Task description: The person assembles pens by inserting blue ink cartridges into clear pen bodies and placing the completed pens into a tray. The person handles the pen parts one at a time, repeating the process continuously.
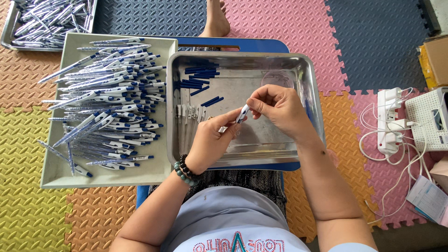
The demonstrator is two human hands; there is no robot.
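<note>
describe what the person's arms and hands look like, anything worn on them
Both forearms are bare. The left hand has two beaded bracelets stacked at the wrist, one of dark beads and one of grey-green beads. The right hand wears nothing visible: no rings, watch or gloves. Pale blue short sleeves show at the upper arms.

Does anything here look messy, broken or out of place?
Nothing looks damaged or spilled. The finished pens lie in a loose heap on the grey tray, some pointing askew. The left hand and right hand hold a pen part over the steel tray.
</note>
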